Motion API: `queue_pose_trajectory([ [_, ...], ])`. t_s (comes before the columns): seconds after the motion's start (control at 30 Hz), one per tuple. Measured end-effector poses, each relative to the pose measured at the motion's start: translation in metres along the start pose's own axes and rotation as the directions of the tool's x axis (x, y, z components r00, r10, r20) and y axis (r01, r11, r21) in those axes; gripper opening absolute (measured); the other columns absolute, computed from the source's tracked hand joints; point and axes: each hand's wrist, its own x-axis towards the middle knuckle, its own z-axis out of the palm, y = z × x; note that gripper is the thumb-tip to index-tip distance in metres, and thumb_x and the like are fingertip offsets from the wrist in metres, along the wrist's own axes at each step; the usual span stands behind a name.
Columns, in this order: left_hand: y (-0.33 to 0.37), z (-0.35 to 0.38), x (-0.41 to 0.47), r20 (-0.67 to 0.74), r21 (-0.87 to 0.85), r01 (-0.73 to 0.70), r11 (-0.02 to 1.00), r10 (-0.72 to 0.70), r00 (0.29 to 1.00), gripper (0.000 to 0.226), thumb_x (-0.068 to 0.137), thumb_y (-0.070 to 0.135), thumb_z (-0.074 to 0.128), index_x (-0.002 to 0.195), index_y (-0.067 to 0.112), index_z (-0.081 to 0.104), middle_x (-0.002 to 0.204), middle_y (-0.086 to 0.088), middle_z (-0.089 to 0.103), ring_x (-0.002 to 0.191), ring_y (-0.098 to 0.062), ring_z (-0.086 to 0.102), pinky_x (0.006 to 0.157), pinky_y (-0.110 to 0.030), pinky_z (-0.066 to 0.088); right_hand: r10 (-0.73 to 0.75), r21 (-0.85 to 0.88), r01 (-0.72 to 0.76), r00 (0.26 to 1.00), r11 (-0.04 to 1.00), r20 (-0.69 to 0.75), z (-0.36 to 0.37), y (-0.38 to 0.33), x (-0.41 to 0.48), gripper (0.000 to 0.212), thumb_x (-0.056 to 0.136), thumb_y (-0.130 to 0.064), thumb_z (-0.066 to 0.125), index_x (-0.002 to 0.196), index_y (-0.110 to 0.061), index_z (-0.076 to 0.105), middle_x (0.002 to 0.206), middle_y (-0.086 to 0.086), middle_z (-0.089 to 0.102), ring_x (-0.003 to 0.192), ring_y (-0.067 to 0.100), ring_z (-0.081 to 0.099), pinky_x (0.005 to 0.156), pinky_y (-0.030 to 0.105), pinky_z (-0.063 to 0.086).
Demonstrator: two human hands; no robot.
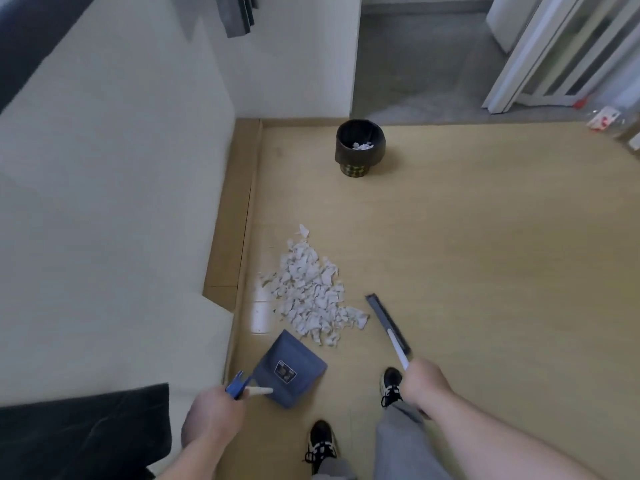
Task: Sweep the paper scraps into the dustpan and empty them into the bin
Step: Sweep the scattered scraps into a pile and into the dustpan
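Looking down: both forearms are cut off by the bottom of the view, and motion blur softens most outlines. The label on the dustpan (289,370) is unreadable, and it is unclear whether the pan's lip touches the floor (467,254). The broom head (388,323) shows only as a thin dark bar, with no bristles made out.

The left hand (216,415) is wrapped round the dustpan's white handle, beside a blue clip (237,384). The right hand (424,381) is fisted round the broom's white handle (398,351).

The paper scraps (311,296) lie in one loose heap near the floor's left edge. They are just beyond the dustpan's far corner and left of the broom head, which stands just clear of the heap's nearest pieces.

The bin (360,147), black-lined with a few scraps inside, stands near the floor's far edge, well apart from the heap. Bare floor runs between them and widely to the right. A skirting board (235,220) and white wall (121,202) close the left side. Two black shoes (391,384) are planted behind the tools.
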Motion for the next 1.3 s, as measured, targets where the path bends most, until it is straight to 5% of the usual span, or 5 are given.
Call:
queue_pose_trajectory([
  [0.2,-0.012,-0.001,0.009,0.029,0.053,-0.085,0.995,0.083,0.996,0.033,0.100,0.050,0.050,0.110,0.027,0.070,0.092,-0.001,0.069,0.074,-0.017,0.061,0.069,-0.027,0.051,-0.088,-0.145,0.104,0.989,0.984,0.117,0.029,-0.018,-0.028,0.012,0.097,-0.014,0.046,0.106,-0.012,0.054,0.123,0.010,0.063,0.115,0.026,0.063,0.085,0.029,0.050],
  [0.53,0.009,-0.003,0.012,0.047,0.009,-0.044,0.999,0.043,0.998,0.033,0.094,0.046,0.056,0.073,0.021,0.063,0.072,0.000,0.065,0.064,-0.017,0.064,0.058,-0.025,0.051,-0.142,-0.344,0.191,0.977,0.919,0.161,0.035,-0.029,-0.061,0.025,0.100,-0.017,0.045,0.120,-0.005,0.053,0.106,0.005,0.056,0.097,0.021,0.062,0.057,0.026,0.036],
  [0.73,0.004,-0.005,0.020,0.030,0.030,-0.073,0.997,0.072,0.997,0.036,0.094,0.049,0.056,0.075,0.019,0.064,0.071,0.000,0.066,0.064,-0.016,0.064,0.060,-0.028,0.055,-0.128,-0.440,0.229,0.961,0.868,0.247,-0.001,-0.046,-0.101,0.034,0.100,-0.018,0.046,0.070,-0.012,0.030,0.084,0.000,0.044,0.093,0.023,0.058,0.076,0.031,0.043],
  [1.0,-0.003,-0.002,0.020,-0.006,0.063,-0.088,0.994,0.088,0.996,0.038,0.094,0.052,0.053,0.080,0.020,0.067,0.069,0.003,0.064,0.061,-0.013,0.062,0.054,-0.026,0.052,-0.206,-0.353,0.230,0.973,0.907,0.104,-0.028,-0.051,-0.131,0.010,0.094,-0.017,0.049,0.085,-0.021,0.053,0.081,-0.005,0.048,0.065,0.015,0.048,0.050,0.026,0.033],
  [1.3,-0.009,0.000,0.017,0.026,0.030,-0.065,0.997,0.064,0.998,0.035,0.092,0.052,0.057,0.075,0.022,0.064,0.070,0.001,0.066,0.063,-0.019,0.066,0.062,-0.030,0.059,-0.249,-0.485,0.247,0.966,0.839,0.062,0.027,-0.085,-0.081,0.042,0.099,-0.003,0.038,0.136,-0.013,0.054,0.119,0.003,0.059,0.105,0.024,0.064,0.072,0.032,0.049],
])
